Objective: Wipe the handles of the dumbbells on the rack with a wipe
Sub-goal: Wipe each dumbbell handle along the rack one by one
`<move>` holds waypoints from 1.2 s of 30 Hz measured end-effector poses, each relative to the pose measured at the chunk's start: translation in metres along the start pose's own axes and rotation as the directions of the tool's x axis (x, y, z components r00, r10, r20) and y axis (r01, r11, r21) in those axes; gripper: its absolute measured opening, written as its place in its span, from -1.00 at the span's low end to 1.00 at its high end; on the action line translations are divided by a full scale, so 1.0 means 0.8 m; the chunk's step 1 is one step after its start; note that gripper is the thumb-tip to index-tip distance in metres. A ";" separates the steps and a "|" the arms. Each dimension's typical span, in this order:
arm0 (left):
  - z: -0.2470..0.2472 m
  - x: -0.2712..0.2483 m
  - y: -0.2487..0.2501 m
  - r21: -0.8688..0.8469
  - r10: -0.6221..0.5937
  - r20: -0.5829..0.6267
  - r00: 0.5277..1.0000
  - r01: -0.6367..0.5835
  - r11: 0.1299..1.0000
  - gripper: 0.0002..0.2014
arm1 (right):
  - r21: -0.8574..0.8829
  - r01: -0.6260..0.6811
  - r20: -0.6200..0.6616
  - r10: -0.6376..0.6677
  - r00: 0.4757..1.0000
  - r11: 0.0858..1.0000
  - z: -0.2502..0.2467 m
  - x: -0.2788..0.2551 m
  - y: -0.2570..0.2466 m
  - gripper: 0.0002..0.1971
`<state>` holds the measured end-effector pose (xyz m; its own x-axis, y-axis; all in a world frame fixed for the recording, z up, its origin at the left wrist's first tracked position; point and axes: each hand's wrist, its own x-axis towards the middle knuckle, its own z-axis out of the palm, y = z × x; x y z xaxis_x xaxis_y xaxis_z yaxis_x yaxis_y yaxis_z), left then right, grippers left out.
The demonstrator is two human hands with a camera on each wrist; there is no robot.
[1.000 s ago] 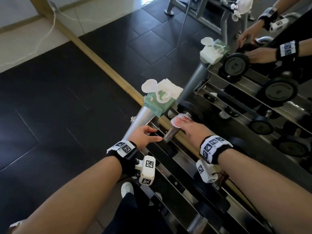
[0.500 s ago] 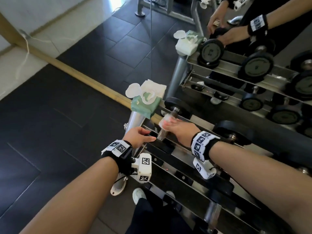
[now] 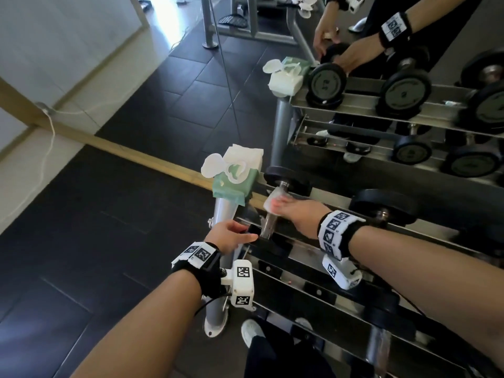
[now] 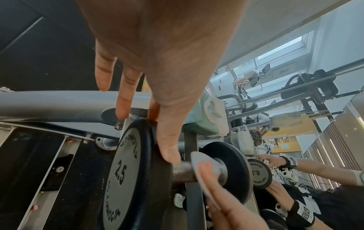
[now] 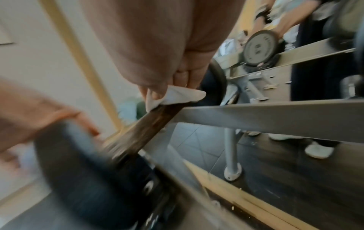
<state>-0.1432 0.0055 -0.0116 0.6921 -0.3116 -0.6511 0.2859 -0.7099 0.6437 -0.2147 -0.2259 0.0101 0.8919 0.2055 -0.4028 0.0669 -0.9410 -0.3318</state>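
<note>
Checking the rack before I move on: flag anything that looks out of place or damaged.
The wipes pack is perched on the rack's end post with its lid flipped open. The dumbbell handle looks brown and tarnished, possibly rust.

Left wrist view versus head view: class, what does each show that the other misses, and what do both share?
Only left wrist: the number 2.5 on the black round end plate. Only head: the white floor cable. Both: the right hand wrapping the white wipe round the dumbbell's metal handle, the left hand holding that plate.
</note>
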 end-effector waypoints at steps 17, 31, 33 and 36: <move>0.004 -0.019 0.015 -0.075 -0.004 0.017 1.000 0.005 0.997 -0.76 | 0.859 0.002 -0.333 0.555 0.762 0.512 0.064 -0.033 -0.030 -0.63; 0.002 -0.021 0.015 -0.108 -0.029 0.012 0.999 0.030 0.994 -0.59 | 0.955 0.201 -0.295 0.599 0.745 0.220 0.077 0.020 -0.041 -0.63; 0.001 -0.021 0.015 -0.112 -0.033 0.019 0.999 0.035 0.993 -0.59 | 0.956 0.156 -0.276 0.584 0.763 0.248 0.089 0.015 -0.046 -0.64; -0.001 -0.021 0.016 -0.109 -0.037 0.022 0.999 0.039 0.993 -0.61 | 0.939 0.075 -0.249 0.517 0.819 0.334 0.111 0.000 -0.049 -0.62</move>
<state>-0.1510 0.0025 0.0079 0.6663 -0.2992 -0.6831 0.3835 -0.6481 0.6579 -0.2571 -0.1652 -0.0523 0.8766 -0.3851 -0.2885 -0.3306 -0.0464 -0.9426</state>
